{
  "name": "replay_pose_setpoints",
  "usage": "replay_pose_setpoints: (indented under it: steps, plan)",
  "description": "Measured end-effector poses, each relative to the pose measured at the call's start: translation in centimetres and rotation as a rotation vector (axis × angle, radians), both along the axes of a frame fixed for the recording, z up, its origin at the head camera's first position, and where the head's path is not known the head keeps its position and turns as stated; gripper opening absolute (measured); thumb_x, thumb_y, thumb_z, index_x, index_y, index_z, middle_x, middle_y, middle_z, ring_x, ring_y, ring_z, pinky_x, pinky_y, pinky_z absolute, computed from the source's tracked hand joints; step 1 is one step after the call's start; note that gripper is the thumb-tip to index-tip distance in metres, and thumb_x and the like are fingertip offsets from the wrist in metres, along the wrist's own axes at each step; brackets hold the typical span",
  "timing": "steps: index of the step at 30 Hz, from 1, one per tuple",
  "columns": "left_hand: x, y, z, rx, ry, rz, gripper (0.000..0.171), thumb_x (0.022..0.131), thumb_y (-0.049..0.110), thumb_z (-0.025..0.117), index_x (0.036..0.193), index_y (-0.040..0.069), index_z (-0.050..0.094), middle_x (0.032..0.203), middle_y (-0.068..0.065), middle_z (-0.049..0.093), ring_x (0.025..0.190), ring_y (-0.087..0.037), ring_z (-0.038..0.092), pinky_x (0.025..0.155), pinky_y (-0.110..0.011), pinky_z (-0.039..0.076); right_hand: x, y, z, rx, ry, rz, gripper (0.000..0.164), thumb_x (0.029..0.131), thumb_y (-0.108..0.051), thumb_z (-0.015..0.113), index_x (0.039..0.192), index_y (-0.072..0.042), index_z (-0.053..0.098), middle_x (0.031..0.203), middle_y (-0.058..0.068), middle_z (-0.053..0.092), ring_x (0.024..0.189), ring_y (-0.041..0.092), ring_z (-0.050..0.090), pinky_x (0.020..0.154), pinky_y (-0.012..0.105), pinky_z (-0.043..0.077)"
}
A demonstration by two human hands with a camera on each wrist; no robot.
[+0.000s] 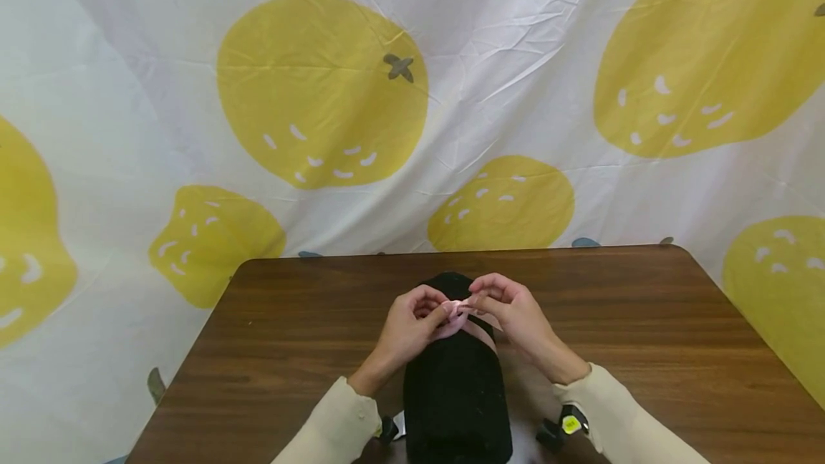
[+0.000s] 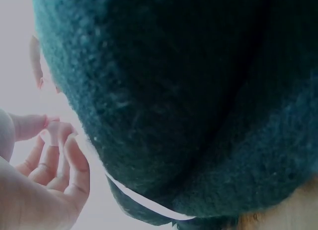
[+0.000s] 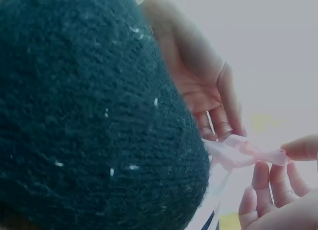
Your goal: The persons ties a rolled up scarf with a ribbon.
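A dark, fuzzy knit bundle (image 1: 454, 392) stretches lengthwise over the table in front of me. Around its far part runs a pink ribbon (image 1: 480, 336), seen as a pale band under the bundle in the left wrist view. My left hand (image 1: 407, 324) pinches the ribbon between thumb and fingers above the bundle's left side. From the right, my right hand (image 1: 520, 317) pinches a twisted stretch of the same ribbon (image 3: 266, 156). Both sets of fingertips meet close together over the bundle, where the ribbon is gathered. The bundle's underside is hidden in the head view.
The brown wooden table (image 1: 290, 335) has rounded far corners. Behind it hangs a white cloth (image 1: 464, 92) printed with large yellow fruit. A black wrist device (image 1: 567, 424) sits by the right cuff, and another dark one (image 1: 388, 429) by the left cuff.
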State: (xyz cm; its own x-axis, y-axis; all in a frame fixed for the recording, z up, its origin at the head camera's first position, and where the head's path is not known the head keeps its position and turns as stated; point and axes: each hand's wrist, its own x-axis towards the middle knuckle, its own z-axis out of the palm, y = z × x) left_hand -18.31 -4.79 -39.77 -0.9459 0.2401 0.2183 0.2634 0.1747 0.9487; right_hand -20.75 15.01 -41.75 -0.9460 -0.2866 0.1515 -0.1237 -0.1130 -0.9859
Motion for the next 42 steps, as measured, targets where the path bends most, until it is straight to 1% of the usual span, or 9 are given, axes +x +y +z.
replay_pose_setpoints:
  steps: [3, 7, 9, 14, 16, 27, 33, 37, 42]
  plan:
    - [0.2, -0.1, 0.2, -0.014, 0.007, 0.009, 0.011, 0.094, 0.005, 0.066, 0.098, -0.005, 0.065, 0.093, -0.024, 0.069, 0.085, -0.042, 0.065, 0.069, -0.023, 0.050, 0.0, 0.0, 0.1, -0.032, -0.023, 0.006, 0.007, 0.096, -0.003, 0.060, 0.102, -0.005, 0.059, 0.086, -0.001, 0.068, 0.084, 0.010, 0.066, 0.081, 0.025, 0.055]
    - [0.1, -0.2, 0.2, -0.035, -0.004, 0.011, 0.012, 0.094, 0.006, 0.066, 0.099, -0.005, 0.065, 0.092, -0.023, 0.069, 0.086, -0.043, 0.063, 0.067, -0.021, 0.047, 0.0, 0.1, 0.1, -0.075, -0.010, 0.041, 0.009, 0.096, -0.001, 0.058, 0.105, 0.002, 0.056, 0.085, -0.001, 0.066, 0.081, 0.010, 0.064, 0.078, 0.023, 0.055]
    - [-0.5, -0.4, -0.6, -0.038, -0.009, 0.002, 0.012, 0.094, 0.007, 0.067, 0.100, -0.004, 0.066, 0.092, -0.022, 0.069, 0.084, -0.043, 0.063, 0.066, -0.022, 0.049, -0.1, 0.2, 0.0, -0.098, 0.009, 0.070, 0.010, 0.097, 0.000, 0.056, 0.106, 0.003, 0.054, 0.085, -0.001, 0.065, 0.080, 0.010, 0.063, 0.079, 0.023, 0.055]
    - [-2.1, -1.2, -2.5, -0.126, -0.005, -0.020, 0.015, 0.094, 0.020, 0.069, 0.099, 0.006, 0.071, 0.087, -0.015, 0.069, 0.072, -0.022, 0.060, 0.062, -0.025, 0.050, -0.3, 0.3, -0.1, -0.209, 0.043, 0.148, 0.008, 0.097, 0.003, 0.052, 0.102, -0.003, 0.056, 0.084, 0.001, 0.062, 0.076, 0.011, 0.061, 0.075, 0.022, 0.054]
    - [-2.2, -1.5, -2.6, -0.179, 0.004, -0.020, 0.019, 0.094, 0.027, 0.069, 0.096, 0.009, 0.072, 0.084, -0.014, 0.068, 0.068, -0.015, 0.056, 0.060, -0.025, 0.048, -0.4, 0.4, -0.2, -0.244, 0.052, 0.177, 0.011, 0.097, 0.004, 0.051, 0.101, -0.004, 0.056, 0.084, 0.001, 0.061, 0.071, 0.011, 0.058, 0.068, 0.020, 0.052]
    - [-2.3, -2.6, -2.0, -0.287, -0.003, -0.033, 0.035, 0.090, 0.044, 0.071, 0.080, 0.010, 0.071, 0.065, 0.004, 0.056, 0.059, -0.010, 0.049, 0.052, -0.024, 0.039, -0.6, 0.8, 0.0, -0.237, 0.021, 0.235, 0.013, 0.097, 0.004, 0.050, 0.099, -0.006, 0.059, 0.077, -0.003, 0.057, 0.054, 0.008, 0.046, 0.052, 0.018, 0.043]
    - [-2.1, -3.3, -1.4, -0.333, -0.022, -0.077, 0.042, 0.087, 0.048, 0.072, 0.072, 0.009, 0.069, 0.058, 0.004, 0.048, 0.053, -0.010, 0.045, 0.048, -0.024, 0.036, -0.8, 1.6, 0.4, -0.105, -0.004, 0.287, 0.006, 0.096, -0.001, 0.058, 0.102, 0.000, 0.058, 0.078, 0.000, 0.059, 0.046, 0.011, 0.034, 0.043, 0.019, 0.035]
    - [-2.2, -3.8, -1.2, -0.374, -0.013, -0.122, 0.043, 0.087, 0.049, 0.072, 0.067, 0.012, 0.066, 0.055, 0.006, 0.044, 0.050, -0.009, 0.042, 0.046, -0.022, 0.032, -1.2, 2.2, 1.0, 0.132, -0.039, 0.317, 0.020, 0.094, -0.010, 0.065, 0.106, 0.005, 0.060, 0.078, 0.004, 0.059, 0.045, 0.010, 0.034, 0.042, 0.019, 0.033]
    - [-2.4, -4.2, -1.1, -0.403, 0.022, -0.170, 0.038, 0.089, 0.045, 0.072, 0.072, 0.012, 0.070, 0.055, 0.007, 0.043, 0.051, -0.008, 0.041, 0.048, -0.022, 0.033, -1.3, 2.5, 1.7, 0.374, -0.037, 0.335, 0.021, 0.093, -0.020, 0.069, 0.103, -0.002, 0.069, 0.073, 0.005, 0.056, 0.045, 0.009, 0.035, 0.042, 0.020, 0.031]
